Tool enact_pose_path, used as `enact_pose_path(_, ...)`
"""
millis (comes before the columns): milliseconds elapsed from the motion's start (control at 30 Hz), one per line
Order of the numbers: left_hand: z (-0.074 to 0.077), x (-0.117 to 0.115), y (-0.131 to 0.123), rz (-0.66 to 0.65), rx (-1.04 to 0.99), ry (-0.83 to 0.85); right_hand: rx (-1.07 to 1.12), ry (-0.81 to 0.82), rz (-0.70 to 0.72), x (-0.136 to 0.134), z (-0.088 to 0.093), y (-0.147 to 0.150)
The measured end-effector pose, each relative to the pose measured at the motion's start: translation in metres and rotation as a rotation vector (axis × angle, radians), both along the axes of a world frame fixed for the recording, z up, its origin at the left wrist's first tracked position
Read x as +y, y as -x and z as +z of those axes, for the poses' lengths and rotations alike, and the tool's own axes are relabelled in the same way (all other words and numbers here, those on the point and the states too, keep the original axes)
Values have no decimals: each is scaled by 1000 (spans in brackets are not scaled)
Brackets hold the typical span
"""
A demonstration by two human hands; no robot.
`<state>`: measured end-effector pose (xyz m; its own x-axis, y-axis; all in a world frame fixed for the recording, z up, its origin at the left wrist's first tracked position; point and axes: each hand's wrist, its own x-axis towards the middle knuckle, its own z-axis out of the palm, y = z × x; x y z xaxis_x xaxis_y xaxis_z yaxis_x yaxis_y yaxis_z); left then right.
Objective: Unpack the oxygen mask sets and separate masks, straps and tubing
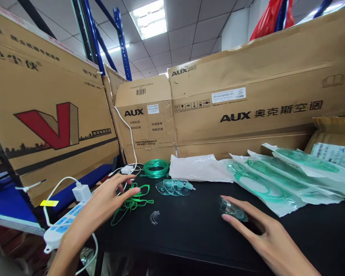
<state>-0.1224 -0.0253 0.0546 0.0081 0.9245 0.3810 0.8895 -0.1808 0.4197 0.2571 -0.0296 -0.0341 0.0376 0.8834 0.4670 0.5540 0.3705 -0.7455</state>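
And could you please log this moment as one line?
left hand: open by green straps | right hand: holding clear plastic piece | nearby: masks, tubing

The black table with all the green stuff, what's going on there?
A person is handling clear and green plastic parts. The right hand holds a small clear piece above the black table. The left hand is at the tangled green straps, its thumb and fingers apart. Between the hands lie clear masks, with a green coil of tubing behind. Packets lie on the right.
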Motion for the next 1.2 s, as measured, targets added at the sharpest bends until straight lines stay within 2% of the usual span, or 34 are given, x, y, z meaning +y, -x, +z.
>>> enact_pose_path(67, 5, -6, -42, -139, -87, 8, -68, -59, 48, 0, -1, 1)
enact_pose_path(133, 1, -8, -85, -306, -202, 86, -110, -96, 82, -1, 0, 3)
enact_pose_path(233, -19, -4, -135, -493, -293, 196, -130, -122, 97, -2, 3, 9)
enact_pose_path(300, -33, 5, -153, -574, -348, 255, -117, -144, 91, -2, 6, 14)
enact_pose_path(400, -47, 21, -157, -658, -444, 314, -120, -169, 108, -1, 9, 25)
enact_pose_path(500, -52, 32, -150, -701, -534, 362, -188, -205, 120, -1, 7, 33)
enact_pose_path(700, -50, 35, -142, -735, -612, 489, -351, -402, 33, -2, -8, 31)
enact_pose_path(867, -45, 34, -142, -766, -741, 639, -360, -495, 2, -9, -5, 28)
enact_pose_path(1033, -43, 34, -144, -748, -810, 658, -292, -421, 7, -10, -5, 28)
enact_pose_path(1200, -41, 33, -142, -763, -720, 574, -198, -243, 41, -8, 1, 28)
